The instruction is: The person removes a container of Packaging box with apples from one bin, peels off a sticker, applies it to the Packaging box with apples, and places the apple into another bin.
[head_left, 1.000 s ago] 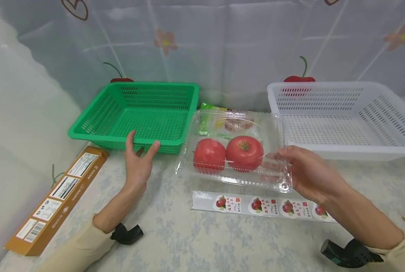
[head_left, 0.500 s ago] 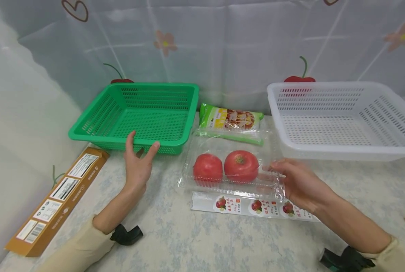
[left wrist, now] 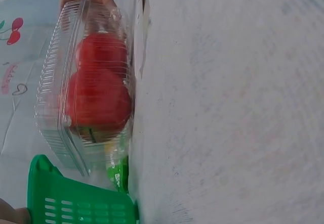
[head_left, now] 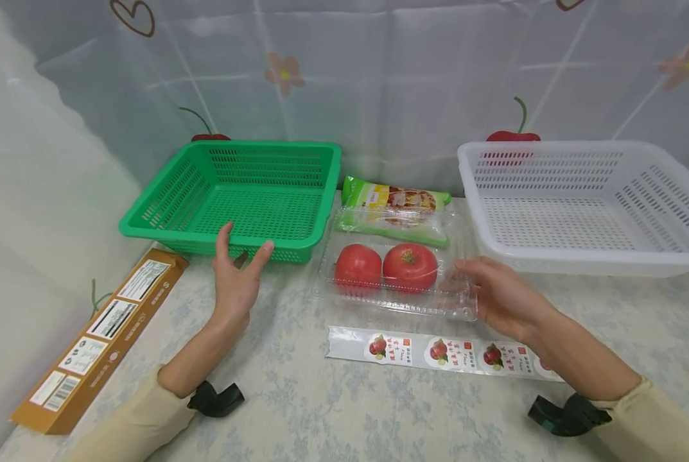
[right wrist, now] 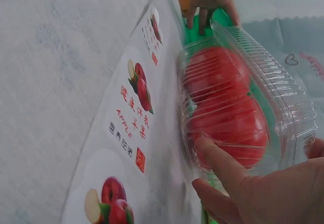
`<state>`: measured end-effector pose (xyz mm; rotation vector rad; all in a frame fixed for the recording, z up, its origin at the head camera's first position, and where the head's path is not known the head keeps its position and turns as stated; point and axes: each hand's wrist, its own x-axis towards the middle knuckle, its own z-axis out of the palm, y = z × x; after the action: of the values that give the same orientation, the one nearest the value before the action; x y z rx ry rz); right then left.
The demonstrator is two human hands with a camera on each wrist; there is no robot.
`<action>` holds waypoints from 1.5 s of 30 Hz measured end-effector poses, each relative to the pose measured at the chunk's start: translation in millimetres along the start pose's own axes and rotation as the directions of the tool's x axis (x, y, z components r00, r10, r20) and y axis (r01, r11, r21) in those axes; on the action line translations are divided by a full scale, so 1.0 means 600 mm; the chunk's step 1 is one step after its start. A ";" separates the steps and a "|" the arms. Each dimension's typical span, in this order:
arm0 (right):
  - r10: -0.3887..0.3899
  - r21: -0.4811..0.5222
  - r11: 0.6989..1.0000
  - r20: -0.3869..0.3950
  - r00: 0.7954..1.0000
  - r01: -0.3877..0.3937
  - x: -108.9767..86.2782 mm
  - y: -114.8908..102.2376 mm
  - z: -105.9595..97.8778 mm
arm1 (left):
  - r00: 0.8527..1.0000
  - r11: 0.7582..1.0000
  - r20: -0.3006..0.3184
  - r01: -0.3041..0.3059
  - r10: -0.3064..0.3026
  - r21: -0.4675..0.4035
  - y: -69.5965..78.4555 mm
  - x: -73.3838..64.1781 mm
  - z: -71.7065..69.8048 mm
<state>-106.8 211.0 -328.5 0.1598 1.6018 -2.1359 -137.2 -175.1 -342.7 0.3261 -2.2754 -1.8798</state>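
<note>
Right hand has fingers pinching the box by its end, just past the labels — I'd keep it level so the apples don't roll. Left hand sits at the green basket — fingers loosely spread.

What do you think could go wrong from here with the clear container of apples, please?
The right hand holds the clear container by one side only, so a lift might tilt it and roll the two red apples inside. The label strip lies just in front of it, so a slide that way could crease or drag the strip. The green package shows at its far side, so a push back might squash it.
</note>
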 end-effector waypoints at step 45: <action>-0.541 -0.851 0.311 0.208 0.815 0.424 -0.112 0.010 0.051 | 0.997 0.968 -0.022 -0.081 0.078 -0.239 0.013 -0.099 0.026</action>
<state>-39.5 200.8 -300.0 -0.6456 2.9011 -1.2936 -84.8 -142.6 -337.8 0.2083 -1.9921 -2.0754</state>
